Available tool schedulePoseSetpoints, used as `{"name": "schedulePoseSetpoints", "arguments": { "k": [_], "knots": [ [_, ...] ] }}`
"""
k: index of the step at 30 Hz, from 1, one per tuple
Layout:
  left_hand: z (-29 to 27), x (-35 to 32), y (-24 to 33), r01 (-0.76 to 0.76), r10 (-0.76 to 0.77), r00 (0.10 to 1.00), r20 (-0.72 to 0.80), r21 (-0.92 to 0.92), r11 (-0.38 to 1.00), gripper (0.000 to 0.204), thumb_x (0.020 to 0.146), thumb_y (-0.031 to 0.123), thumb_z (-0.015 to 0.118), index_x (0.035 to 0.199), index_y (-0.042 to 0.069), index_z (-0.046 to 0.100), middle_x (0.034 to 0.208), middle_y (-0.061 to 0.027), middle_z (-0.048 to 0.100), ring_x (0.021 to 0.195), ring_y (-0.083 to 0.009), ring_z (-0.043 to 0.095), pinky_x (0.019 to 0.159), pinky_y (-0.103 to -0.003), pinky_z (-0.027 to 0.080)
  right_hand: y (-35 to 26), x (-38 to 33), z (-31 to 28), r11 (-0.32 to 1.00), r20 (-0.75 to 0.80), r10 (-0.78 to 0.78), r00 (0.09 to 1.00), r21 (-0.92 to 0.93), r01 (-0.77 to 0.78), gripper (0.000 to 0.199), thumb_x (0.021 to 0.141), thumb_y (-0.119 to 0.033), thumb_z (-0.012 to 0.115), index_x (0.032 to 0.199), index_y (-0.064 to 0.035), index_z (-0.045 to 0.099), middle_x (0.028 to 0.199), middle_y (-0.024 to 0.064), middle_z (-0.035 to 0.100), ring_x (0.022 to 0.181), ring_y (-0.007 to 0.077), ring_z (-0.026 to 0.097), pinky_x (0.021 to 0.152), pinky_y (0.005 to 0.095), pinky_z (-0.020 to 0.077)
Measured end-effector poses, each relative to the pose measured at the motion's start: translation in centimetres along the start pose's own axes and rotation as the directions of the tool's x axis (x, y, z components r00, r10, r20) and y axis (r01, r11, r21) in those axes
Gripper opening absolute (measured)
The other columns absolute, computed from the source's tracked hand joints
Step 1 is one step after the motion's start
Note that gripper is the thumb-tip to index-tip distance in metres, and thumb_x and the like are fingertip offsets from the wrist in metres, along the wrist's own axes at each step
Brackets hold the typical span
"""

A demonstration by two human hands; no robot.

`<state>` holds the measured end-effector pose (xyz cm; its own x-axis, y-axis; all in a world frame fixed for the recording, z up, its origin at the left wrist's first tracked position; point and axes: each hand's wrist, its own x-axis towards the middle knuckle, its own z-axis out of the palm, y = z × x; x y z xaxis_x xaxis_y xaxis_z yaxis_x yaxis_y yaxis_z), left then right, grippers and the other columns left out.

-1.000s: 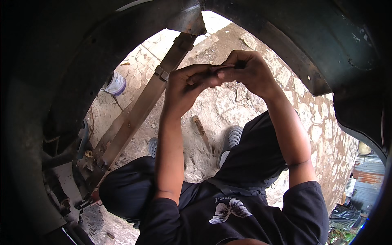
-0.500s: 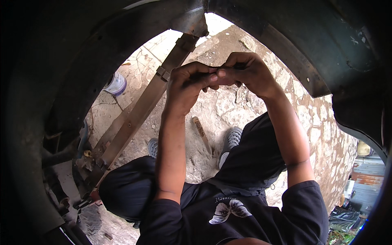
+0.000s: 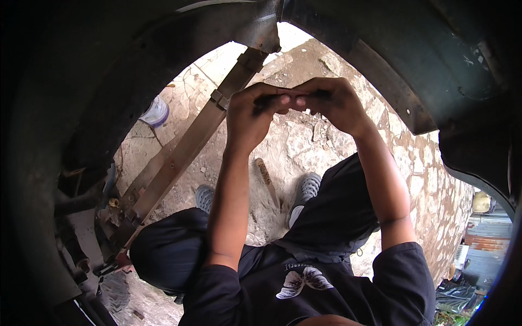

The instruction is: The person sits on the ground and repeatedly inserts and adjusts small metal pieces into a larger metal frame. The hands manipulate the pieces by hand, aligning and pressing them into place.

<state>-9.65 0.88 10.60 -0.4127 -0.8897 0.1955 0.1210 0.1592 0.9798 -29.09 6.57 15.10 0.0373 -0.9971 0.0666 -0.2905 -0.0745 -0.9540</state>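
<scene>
Where both hands meet beneath the dark curved metal arch (image 3: 163, 65), a thin dark rod (image 3: 283, 96) lies level, its long axis running left to right; the left hand (image 3: 251, 117) and right hand (image 3: 331, 103) are closed on it together, fingertips touching (its ends are hidden in the grips). A rusty flat metal bar (image 3: 185, 155), long and layered with a clamp band, slants from the arch's top down to the lower left. A pale round container (image 3: 156, 113) sits on the cracked stone ground (image 3: 304, 146) at its left edge. A short brown stick (image 3: 267, 179) lies between two grey shoes (image 3: 307, 187).
</scene>
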Motion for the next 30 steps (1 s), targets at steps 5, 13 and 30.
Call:
{"name": "schedulePoseSetpoints", "arguments": {
  "k": [5, 13, 30],
  "knots": [
    [0.4, -0.1, -0.5, -0.049, 0.049, 0.999, -0.01, 0.005, 0.999, 0.012, 0.091, 0.002, 0.075, 0.102, 0.0, 0.077, 0.089, -0.0077, 0.078, 0.079, -0.0109, 0.074, 0.074, -0.025, 0.058, 1.1, -0.1, 0.2, 0.999, -0.058, -0.047, 0.997, 0.015, 0.048, 0.017, 0.093, -0.009, 0.075, 0.105, 0.0024, 0.077, 0.096, 0.01, 0.079, 0.089, 0.0135, 0.074, 0.08, 0.0286, 0.0579],
    [0.5, -0.2, -1.3, -0.13, 0.151, 0.985, -0.089, 0.215, 0.968, 0.01, 0.092, -0.001, 0.074, 0.101, -0.003, 0.075, 0.097, -0.0095, 0.078, 0.085, -0.0126, 0.073, 0.077, -0.025, 0.058, 2.1, -0.4, 1.3, 0.996, -0.161, -0.086, 0.983, -0.008, 0.085, 0.017, 0.09, -0.01, 0.079, 0.103, 0.0016, 0.078, 0.09, 0.0087, 0.078, 0.082, 0.0106, 0.071, 0.076, 0.0275, 0.0564],
    [3.0, -0.5, -4.4, 0.218, -0.338, 0.941, 0.012, -0.785, 0.58, 0.045, 0.107, 0.035, 0.059, 0.138, 0.002, 0.061, 0.123, -0.0058, 0.067, 0.108, -0.0165, 0.064, 0.093, -0.033, 0.051, 3.5, 0.6, 5.1, 0.602, -0.118, -0.61, 0.784, -0.712, 0.361, 0.033, 0.07, -0.005, 0.081, 0.102, -0.0147, 0.08, 0.114, 0.0023, 0.067, 0.098, 0.023, 0.066, 0.081, 0.035, 0.0586]
  ]
}}
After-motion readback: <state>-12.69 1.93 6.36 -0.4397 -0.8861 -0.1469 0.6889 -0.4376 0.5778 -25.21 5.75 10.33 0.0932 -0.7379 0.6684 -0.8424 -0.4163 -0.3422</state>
